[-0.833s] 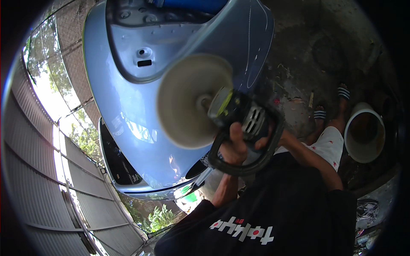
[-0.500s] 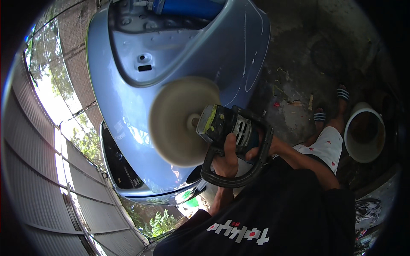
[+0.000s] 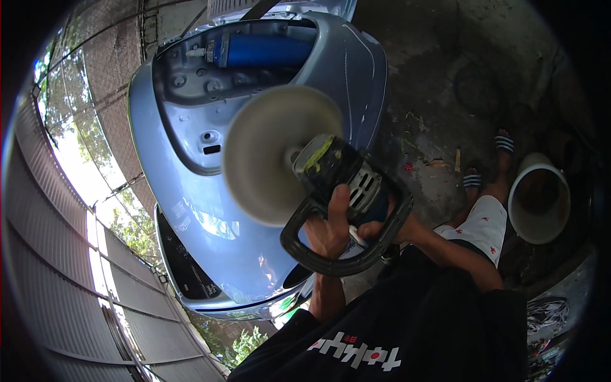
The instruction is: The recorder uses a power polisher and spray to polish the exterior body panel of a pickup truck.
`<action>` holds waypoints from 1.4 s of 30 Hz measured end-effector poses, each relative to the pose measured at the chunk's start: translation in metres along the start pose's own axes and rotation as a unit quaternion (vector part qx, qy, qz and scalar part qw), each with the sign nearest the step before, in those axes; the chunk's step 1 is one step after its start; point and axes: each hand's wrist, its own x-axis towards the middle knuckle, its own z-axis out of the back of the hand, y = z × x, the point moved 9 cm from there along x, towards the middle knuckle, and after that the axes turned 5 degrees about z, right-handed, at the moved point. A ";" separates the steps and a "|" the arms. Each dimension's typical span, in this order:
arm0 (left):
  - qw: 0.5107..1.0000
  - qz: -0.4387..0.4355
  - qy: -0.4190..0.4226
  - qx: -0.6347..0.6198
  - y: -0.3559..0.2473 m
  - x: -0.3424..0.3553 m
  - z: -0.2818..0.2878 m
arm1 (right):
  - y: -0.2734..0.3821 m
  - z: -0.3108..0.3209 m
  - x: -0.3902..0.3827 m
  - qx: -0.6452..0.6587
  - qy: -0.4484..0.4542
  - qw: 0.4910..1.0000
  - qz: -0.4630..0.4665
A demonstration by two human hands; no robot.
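Log dark, yellow-marked power tool [image 3: 336,169] at mid-view, fitted with pale, round, disc-shaped pad [image 3: 267,159], blurred, overlapping glossy light-blue metal car body panel [image 3: 184,197]; cannot tell contact from gap. Tag long axis as slanting from pad, upper left, to black D-shaped loop handle [image 3: 291,240], lower right. Mark left hand [image 3: 328,235] as nearer to pad: up and to the left from grip. Closed on tool, inside loop's outline, thumb along body; partly hidden underneath. Mark right hand [image 3: 408,229] as farther back, at tool's rear on loop's right side; seemingly closed on tool too, mostly hidden by loop. Beyond pad, note blue cylinder [image 3: 267,51] within panel's opening. Far right, add pale round bucket [image 3: 534,226], well apart from tool.
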 end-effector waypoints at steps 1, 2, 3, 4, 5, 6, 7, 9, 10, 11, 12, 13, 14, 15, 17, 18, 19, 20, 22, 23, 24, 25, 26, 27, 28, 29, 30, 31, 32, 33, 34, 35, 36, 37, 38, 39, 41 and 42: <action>1.000 -0.002 -0.010 -0.005 0.006 -0.008 0.009 | -0.005 -0.007 -0.002 -0.024 0.021 0.999 -0.006; 1.000 -0.011 -0.021 -0.013 0.013 -0.015 0.020 | -0.011 -0.016 -0.003 -0.049 0.044 0.998 -0.011; 0.999 -0.008 -0.040 -0.028 0.025 -0.024 0.032 | -0.019 -0.024 -0.004 -0.072 0.067 0.995 -0.023; 0.997 -0.008 -0.059 -0.043 0.038 -0.035 0.044 | -0.025 -0.036 -0.007 -0.066 0.098 0.993 -0.026; 0.995 -0.005 -0.077 -0.056 0.052 -0.044 0.058 | -0.034 -0.047 -0.009 -0.059 0.127 0.990 -0.036; 0.996 -0.010 -0.085 -0.038 0.064 -0.051 0.070 | -0.041 -0.057 -0.012 -0.051 0.155 0.986 -0.046; 0.992 0.000 -0.092 -0.087 0.079 -0.059 0.080 | -0.046 -0.065 -0.013 -0.074 0.177 0.981 -0.038; 0.982 0.005 -0.084 -0.170 0.105 -0.076 0.088 | -0.055 -0.076 -0.017 -0.120 0.218 0.968 -0.018; 0.978 0.008 -0.086 -0.187 0.116 -0.084 0.089 | -0.060 -0.076 -0.019 -0.149 0.228 0.962 -0.014; 0.976 0.011 -0.114 -0.186 0.127 -0.091 0.090 | -0.062 -0.075 -0.022 -0.179 0.239 0.954 -0.009; 0.973 0.013 -0.139 -0.183 0.136 -0.098 0.090 | -0.065 -0.074 -0.026 -0.208 0.249 0.946 -0.005; 0.971 0.015 -0.148 -0.185 0.144 -0.101 0.087 | -0.067 -0.070 -0.029 -0.208 0.249 0.946 -0.015; 0.969 0.020 -0.154 -0.193 0.151 -0.103 0.082 | -0.069 -0.065 -0.031 -0.213 0.248 0.945 -0.023; 0.969 0.022 -0.148 -0.198 0.156 -0.102 0.077 | -0.070 -0.059 -0.033 -0.219 0.245 0.944 -0.032; 0.967 0.034 -0.124 -0.219 0.162 -0.096 0.063 | -0.063 -0.046 -0.031 -0.245 0.219 0.944 -0.017; 0.973 0.032 -0.109 -0.200 0.161 -0.090 0.058 | -0.060 -0.039 -0.029 -0.258 0.207 0.943 -0.020; 0.974 0.038 -0.088 -0.208 0.161 -0.084 0.050 | -0.051 -0.032 -0.026 -0.274 0.192 0.942 0.000; 0.973 0.044 -0.066 -0.215 0.160 -0.076 0.041 | -0.042 -0.024 -0.021 -0.289 0.179 0.940 0.010; 0.966 0.040 -0.020 -0.256 0.154 -0.062 0.016 | -0.020 -0.005 -0.010 -0.325 0.159 0.932 0.027; 0.956 0.030 0.005 -0.291 0.149 -0.055 0.001 | -0.007 0.005 -0.004 -0.347 0.152 0.925 0.034; 0.939 0.034 0.017 -0.341 0.146 -0.046 -0.013 | 0.005 0.016 0.002 -0.367 0.145 0.918 0.041; 0.949 0.007 0.026 -0.315 0.137 -0.037 -0.025 | 0.018 0.027 0.009 -0.372 0.138 0.917 0.046; 0.951 -0.008 0.021 -0.307 0.131 -0.027 -0.039 | 0.031 0.039 0.016 -0.377 0.133 0.915 0.051; 0.955 -0.026 0.016 -0.296 0.123 -0.016 -0.053 | 0.042 0.050 0.023 -0.380 0.129 0.914 0.056; 0.940 -0.012 0.021 -0.340 0.119 -0.001 -0.065 | 0.045 0.063 0.029 -0.358 0.123 0.925 0.021; 0.948 -0.021 0.027 -0.317 0.107 0.008 -0.077 | 0.048 0.077 0.034 -0.335 0.117 0.935 -0.014; 0.955 -0.029 0.033 -0.293 0.093 0.016 -0.089 | 0.049 0.091 0.037 -0.312 0.109 0.942 -0.049; 0.962 -0.036 0.039 -0.268 0.078 0.022 -0.102 | 0.050 0.105 0.039 -0.299 0.089 0.948 -0.070; 0.954 -0.037 0.043 -0.294 0.064 0.029 -0.112 | 0.050 0.118 0.040 -0.284 0.068 0.952 -0.091; 0.964 -0.041 0.042 -0.261 0.049 0.036 -0.120 | 0.048 0.131 0.039 -0.269 0.047 0.956 -0.110; 0.972 -0.043 0.042 -0.229 0.037 0.043 -0.127 | 0.049 0.145 0.040 -0.266 0.014 0.958 -0.104; 0.979 -0.044 0.041 -0.196 0.026 0.049 -0.134 | 0.050 0.158 0.041 -0.263 -0.019 0.960 -0.094; 0.982 -0.032 0.041 -0.184 0.020 0.055 -0.142 | 0.050 0.172 0.039 -0.261 -0.051 0.959 -0.093; 0.984 -0.020 0.041 -0.172 0.016 0.060 -0.149 | 0.049 0.183 0.039 -0.238 -0.060 0.965 -0.089; 0.988 -0.004 0.048 -0.148 0.016 0.063 -0.156 | 0.046 0.195 0.040 -0.216 -0.067 0.970 -0.094; 0.991 0.012 0.052 -0.124 0.019 0.067 -0.163 | 0.044 0.204 0.039 -0.199 -0.073 0.974 -0.084; 0.995 -0.033 0.029 -0.089 0.021 0.069 -0.167 | 0.029 0.217 0.035 -0.124 -0.071 0.985 -0.095; 0.995 -0.014 0.028 -0.090 0.032 0.066 -0.171 | 0.019 0.220 0.035 -0.089 -0.072 0.989 -0.091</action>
